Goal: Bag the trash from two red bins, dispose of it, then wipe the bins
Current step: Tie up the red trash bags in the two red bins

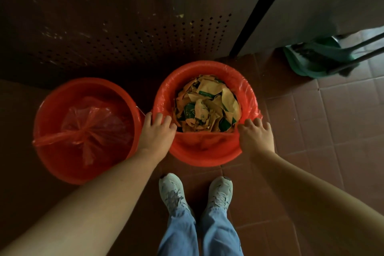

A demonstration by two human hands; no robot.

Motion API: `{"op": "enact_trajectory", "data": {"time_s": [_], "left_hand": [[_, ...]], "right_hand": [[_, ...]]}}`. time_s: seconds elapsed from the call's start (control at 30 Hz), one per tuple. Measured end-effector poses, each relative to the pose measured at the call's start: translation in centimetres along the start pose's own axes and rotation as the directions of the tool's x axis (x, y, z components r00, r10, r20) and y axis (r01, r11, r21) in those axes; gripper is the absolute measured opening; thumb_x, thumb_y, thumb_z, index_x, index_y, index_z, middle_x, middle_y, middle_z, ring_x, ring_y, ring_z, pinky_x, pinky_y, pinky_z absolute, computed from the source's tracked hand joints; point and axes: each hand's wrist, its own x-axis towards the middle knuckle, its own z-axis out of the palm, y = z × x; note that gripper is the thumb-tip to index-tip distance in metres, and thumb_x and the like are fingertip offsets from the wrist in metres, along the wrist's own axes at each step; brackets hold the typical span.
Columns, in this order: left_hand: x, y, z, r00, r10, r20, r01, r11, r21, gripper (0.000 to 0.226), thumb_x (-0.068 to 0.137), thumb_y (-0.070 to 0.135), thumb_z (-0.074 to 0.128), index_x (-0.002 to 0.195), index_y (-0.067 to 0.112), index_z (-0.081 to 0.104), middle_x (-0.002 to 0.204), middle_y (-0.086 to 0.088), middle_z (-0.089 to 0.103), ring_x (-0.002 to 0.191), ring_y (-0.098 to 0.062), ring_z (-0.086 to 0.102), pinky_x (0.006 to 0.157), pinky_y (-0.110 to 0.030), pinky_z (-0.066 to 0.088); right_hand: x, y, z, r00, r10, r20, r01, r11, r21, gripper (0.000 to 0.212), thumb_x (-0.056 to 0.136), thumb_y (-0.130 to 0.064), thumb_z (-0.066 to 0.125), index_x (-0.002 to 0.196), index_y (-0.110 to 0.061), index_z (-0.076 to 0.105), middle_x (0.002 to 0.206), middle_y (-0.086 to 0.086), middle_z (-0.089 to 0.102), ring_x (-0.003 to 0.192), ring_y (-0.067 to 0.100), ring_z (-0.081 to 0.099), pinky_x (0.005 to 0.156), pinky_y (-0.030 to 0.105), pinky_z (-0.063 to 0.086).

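Sneakers (172, 193) and jeans (178, 235) are at the bottom of the shot, toes pointing at the full bin (207, 159), so the person is standing square to it. Both arms reach forward and down. The left hand (156, 131) is on the near-left of the rim and the right hand (256, 135) on the near-right, each with fingers curled over the edge of the red liner (207, 141). They look to be gripping it, and that edge is stretched in a straight line left to right between them.

So the liner sits dead centre between the hands and neither one is closer. The bin is upright with its mouth facing up, and the liner's long axis runs straight down into it. My guess is the next pull is up and toward the body.

Paper trash (207, 104) fills it past the hands. The other bin (87, 172) is just beside it on the left, touching or nearly, with a tied bag (91, 122) already lying inside. Further back there's a perforated panel (145, 37), and a green dustpan (311, 62) far right.
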Motion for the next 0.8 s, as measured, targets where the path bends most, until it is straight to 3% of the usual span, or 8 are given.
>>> {"op": "enact_trajectory", "data": {"time_s": [0.17, 0.27, 0.33, 0.4, 0.47, 0.6, 0.7, 0.8], "left_hand": [[1.7, -0.6, -2.8, 0.999, 0.041, 0.007, -0.041, 0.999, -0.023, 0.034, 0.090, 0.014, 0.046, 0.115, 0.020, 0.068, 0.119, -0.003, 0.060, 0.116, -0.032, 0.052, 0.097, -0.048, 0.038], [2.1, 0.6, -4.3, 0.995, 0.098, 0.010, -0.096, 0.990, -0.100, 0.031, 0.091, 0.013, 0.045, 0.109, 0.018, 0.069, 0.111, -0.005, 0.062, 0.091, -0.029, 0.067, 0.075, -0.038, 0.050], [2.0, 2.1, -4.7, 0.990, 0.140, 0.001, -0.139, 0.983, -0.124, 0.026, 0.091, 0.012, 0.047, 0.101, 0.016, 0.071, 0.103, -0.005, 0.062, 0.079, -0.028, 0.069, 0.064, -0.036, 0.051], [1.7, 3.3, -4.6, 0.990, 0.141, 0.011, -0.138, 0.977, -0.160, 0.025, 0.092, 0.010, 0.047, 0.106, 0.012, 0.068, 0.110, -0.008, 0.059, 0.091, -0.030, 0.065, 0.070, -0.039, 0.052], [1.2, 3.7, -4.0, 0.992, 0.118, 0.054, -0.104, 0.973, -0.208, 0.028, 0.094, 0.008, 0.046, 0.116, 0.011, 0.062, 0.122, -0.009, 0.053, 0.108, -0.031, 0.057, 0.082, -0.042, 0.050], [0.1, 2.2, -3.7, 0.995, 0.078, 0.056, -0.066, 0.979, -0.191, 0.047, 0.093, 0.018, 0.051, 0.140, 0.018, 0.051, 0.148, -0.008, 0.041, 0.132, -0.032, 0.042, 0.099, -0.048, 0.043], [-0.2, 1.1, -4.0, 0.996, 0.002, 0.086, 0.013, 0.984, -0.177, 0.052, 0.094, 0.031, 0.051, 0.145, 0.022, 0.045, 0.157, -0.006, 0.030, 0.141, -0.034, 0.033, 0.106, -0.051, 0.038], [0.2, 0.5, -4.2, 0.989, -0.084, 0.120, 0.105, 0.978, -0.180, 0.048, 0.096, 0.035, 0.047, 0.143, 0.023, 0.047, 0.153, -0.005, 0.033, 0.135, -0.033, 0.037, 0.102, -0.049, 0.043]], "right_hand": [[0.8, -0.4, -1.9, 1.000, -0.002, -0.019, 0.005, 0.987, 0.160, 0.031, 0.098, -0.010, 0.044, 0.116, -0.021, 0.067, 0.107, -0.001, 0.061, 0.086, 0.026, 0.067, 0.060, 0.033, 0.043], [0.7, -2.7, -3.0, 0.996, -0.065, -0.052, 0.076, 0.969, 0.234, 0.029, 0.097, -0.007, 0.044, 0.116, -0.013, 0.065, 0.115, 0.006, 0.060, 0.082, 0.031, 0.069, 0.058, 0.037, 0.051], [0.1, -4.7, -3.2, 0.990, -0.132, -0.049, 0.140, 0.953, 0.268, 0.033, 0.096, -0.005, 0.044, 0.120, -0.011, 0.066, 0.126, 0.009, 0.057, 0.093, 0.032, 0.067, 0.068, 0.040, 0.053], [-0.6, -6.0, -3.1, 0.982, -0.180, -0.052, 0.187, 0.932, 0.311, 0.034, 0.094, -0.006, 0.046, 0.121, -0.009, 0.067, 0.128, 0.011, 0.056, 0.109, 0.033, 0.061, 0.091, 0.041, 0.050], [-1.1, -6.0, -3.2, 0.989, -0.144, -0.027, 0.143, 0.918, 0.370, 0.034, 0.093, -0.008, 0.048, 0.122, -0.010, 0.066, 0.128, 0.010, 0.056, 0.118, 0.033, 0.056, 0.102, 0.043, 0.045], [-1.2, -3.9, -3.8, 0.998, 0.058, 0.022, -0.060, 0.834, 0.549, 0.040, 0.095, -0.013, 0.051, 0.133, -0.017, 0.059, 0.158, 0.011, 0.031, 0.118, 0.037, 0.059, 0.091, 0.051, 0.055], [-0.2, -2.3, -4.6, 0.960, 0.270, 0.081, -0.251, 0.687, 0.682, 0.038, 0.099, -0.019, 0.047, 0.137, -0.018, 0.054, 0.160, 0.007, 0.026, 0.117, 0.038, 0.059, 0.090, 0.049, 0.055], [1.2, -0.8, -4.7, 0.850, 0.475, 0.228, -0.448, 0.425, 0.786, 0.041, 0.099, -0.018, 0.047, 0.139, -0.017, 0.055, 0.149, 0.010, 0.040, 0.119, 0.035, 0.056, 0.095, 0.045, 0.049]]}}
